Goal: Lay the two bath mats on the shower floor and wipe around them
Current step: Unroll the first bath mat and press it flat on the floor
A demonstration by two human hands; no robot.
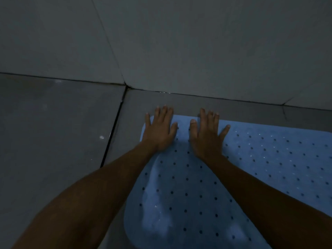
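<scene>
A blue bath mat (269, 159) with rows of small round holes lies flat on the grey tiled shower floor (53, 132), filling the lower right. My left hand (159, 130) presses flat on the mat's far left corner, fingers spread and reaching past its edge onto the tile. My right hand (206, 135) lies flat on the mat just to the right, fingers apart, fingertips over the far edge. Neither hand holds anything. Only one mat shows. The scene is dim.
A grey tiled wall (179, 42) rises directly beyond the mat, meeting the floor along a dark joint. A dark grout line (112, 135) runs down the floor left of the mat. Small white specks dot the left tile.
</scene>
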